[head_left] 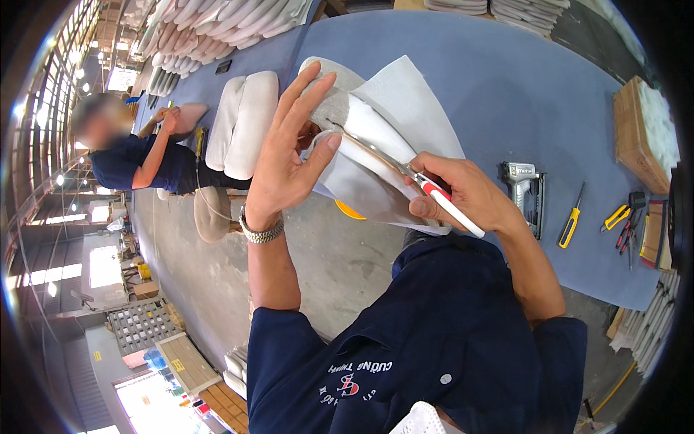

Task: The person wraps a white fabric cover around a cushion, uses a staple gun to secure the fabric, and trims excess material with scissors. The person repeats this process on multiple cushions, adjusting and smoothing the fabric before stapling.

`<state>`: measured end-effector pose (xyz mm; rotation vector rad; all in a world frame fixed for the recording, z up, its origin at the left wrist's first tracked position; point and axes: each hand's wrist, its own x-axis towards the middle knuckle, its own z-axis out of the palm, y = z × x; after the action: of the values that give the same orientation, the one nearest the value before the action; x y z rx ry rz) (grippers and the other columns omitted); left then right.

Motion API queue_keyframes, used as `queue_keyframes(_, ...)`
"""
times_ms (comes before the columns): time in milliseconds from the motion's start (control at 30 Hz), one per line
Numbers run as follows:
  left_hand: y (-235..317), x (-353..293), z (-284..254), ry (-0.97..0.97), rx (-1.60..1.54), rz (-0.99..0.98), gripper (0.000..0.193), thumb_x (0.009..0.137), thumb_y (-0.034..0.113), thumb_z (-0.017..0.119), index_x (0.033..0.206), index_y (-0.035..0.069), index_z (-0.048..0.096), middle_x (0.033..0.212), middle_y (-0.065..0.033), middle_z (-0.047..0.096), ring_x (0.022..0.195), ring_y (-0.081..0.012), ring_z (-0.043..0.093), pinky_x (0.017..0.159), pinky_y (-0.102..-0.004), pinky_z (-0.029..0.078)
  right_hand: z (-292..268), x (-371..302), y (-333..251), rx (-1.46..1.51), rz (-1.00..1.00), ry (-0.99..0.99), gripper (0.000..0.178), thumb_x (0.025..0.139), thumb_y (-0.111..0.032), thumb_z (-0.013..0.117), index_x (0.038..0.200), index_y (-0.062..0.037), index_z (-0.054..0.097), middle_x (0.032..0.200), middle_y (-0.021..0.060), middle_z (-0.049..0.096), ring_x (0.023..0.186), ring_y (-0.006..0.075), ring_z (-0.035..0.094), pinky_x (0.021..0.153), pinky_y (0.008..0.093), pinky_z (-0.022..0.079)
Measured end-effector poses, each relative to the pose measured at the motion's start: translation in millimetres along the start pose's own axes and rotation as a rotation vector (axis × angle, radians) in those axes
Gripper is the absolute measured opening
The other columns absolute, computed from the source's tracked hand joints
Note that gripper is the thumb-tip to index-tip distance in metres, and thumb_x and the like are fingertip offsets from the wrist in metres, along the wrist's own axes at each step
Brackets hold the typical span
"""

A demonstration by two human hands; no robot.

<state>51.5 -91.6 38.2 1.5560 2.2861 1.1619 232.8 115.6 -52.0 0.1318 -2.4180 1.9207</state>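
Note:
A padded seat piece covered in light grey fabric (pixel 329 71) stands at the table's near edge, a loose flap (pixel 408 94) of its cover spread to the right. White padding (pixel 372 126) shows between the layers. My left hand (pixel 293 148) rests at the piece's left side, fingers stretched and thumb apart. In my right hand (pixel 459 184) are long-nosed pliers (pixel 448 199) with red-and-white handles. Their thin metal jaws reach left into the fabric near my left thumb; what the tip touches is too small to tell.
On the blue table (pixel 506 94) lie a staple gun (pixel 524 192), a yellow screwdriver (pixel 571 220) and other hand tools (pixel 627 220). A cardboard box (pixel 636 137) stands far right. Padded pieces (pixel 242 123) lie left, near a co-worker (pixel 137 155). More are stacked (pixel 224 25) behind.

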Motion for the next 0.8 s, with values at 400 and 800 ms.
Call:
queue_keyframes(400, -1.9, -5.0, 1.1, 0.028, -0.004, -0.014, 0.067, 0.090, 0.001, 0.070, 0.153, 0.012, 0.051, 0.164, -0.0102, 0.039, 0.085, -0.0080, 0.053, 0.074, -0.0230, 0.047, 7.4, 10.4, -4.6, 0.003, -0.024, 0.039, 0.070, 0.088, -0.072, 0.069, 0.107, -0.0039, 0.066, 0.080, 0.0097, 0.062, 0.074, 0.0240, 0.060, 0.067, 0.0370, 0.047)
queue_keyframes(800, 6.2, -4.4, 4.4, 0.010, 0.005, 0.017, 0.066, 0.091, 0.003, 0.071, 0.153, 0.012, 0.051, 0.163, -0.0100, 0.041, 0.082, -0.0089, 0.051, 0.072, -0.0235, 0.046, 10.0, 8.5, -10.1, 0.080, 0.027, 0.082, 0.048, 0.085, -0.047, 0.086, 0.102, -0.0058, 0.067, 0.073, -0.0019, 0.051, 0.066, 0.0086, 0.045, 0.060, 0.0274, 0.038)
